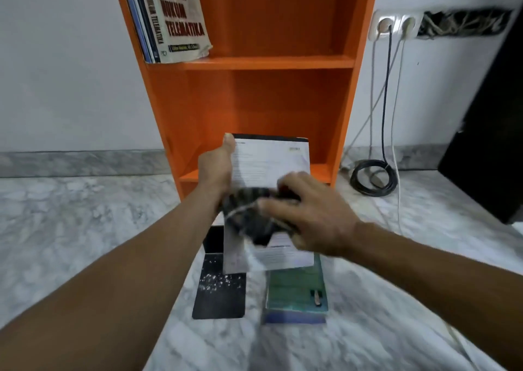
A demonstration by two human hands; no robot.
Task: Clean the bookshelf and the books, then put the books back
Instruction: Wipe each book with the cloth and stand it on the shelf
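Right hand point(308, 217) presses cloth point(252, 215) against held book point(271, 161).

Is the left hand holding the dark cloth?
No, the left hand grips the edge of the white book, while the right hand holds the dark cloth against that book.

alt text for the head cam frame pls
The left hand holds a white book upright while the right hand presses a dark cloth to its cover, before an orange bookshelf. Leaning books stand on its upper shelf; a black book and a green book lie on the floor.
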